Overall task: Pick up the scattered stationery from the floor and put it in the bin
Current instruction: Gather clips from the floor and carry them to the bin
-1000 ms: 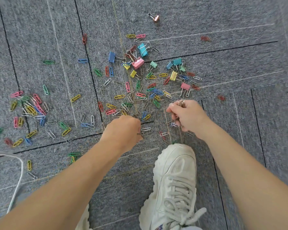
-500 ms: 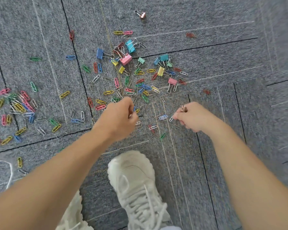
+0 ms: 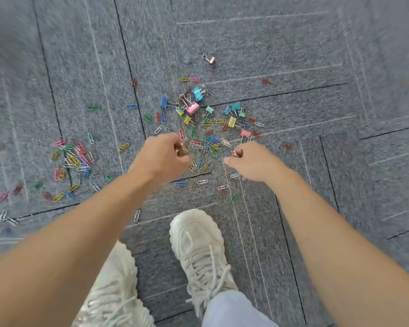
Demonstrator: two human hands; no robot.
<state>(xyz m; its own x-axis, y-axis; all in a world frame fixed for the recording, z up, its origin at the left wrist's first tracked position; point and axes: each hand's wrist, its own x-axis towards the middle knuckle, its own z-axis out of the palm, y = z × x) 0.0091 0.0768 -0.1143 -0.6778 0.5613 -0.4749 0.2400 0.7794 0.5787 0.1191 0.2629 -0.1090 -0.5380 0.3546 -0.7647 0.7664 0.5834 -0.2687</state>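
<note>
Stationery [image 3: 208, 135]: coloured paper clips and binder clips strewn on the grey carpet floor [image 3: 293, 55], thickest in one heap just on the far side of both hands
Left hand [image 3: 162, 156]: low at the heap's near left edge, fingers [image 3: 183, 159] curled in narrow, pinching a glint of metal that looks like clips
Right hand [image 3: 253, 161]: level with it at the near right edge, fingers [image 3: 229, 160] bunched the same way round a coppery bit of metal
What the next reach turns on: the heap starts in the gap between the two hands and runs away to the far side, so I'd judge each reach goes forward, not sideways
Nearer hand: about even for the loose clips in the gap
Long axis: the clips point every way, so no single line to take them by
Pink binder clip [image 3: 192, 109]: in the far part of the heap, beyond the paper clips
Second heap [image 3: 73, 159]: well apart to the left, nearer the left hand
Stragglers [image 3: 222, 186]: on the near side, towards the white shoe [image 3: 196, 234]
Bin: not in sight
</note>
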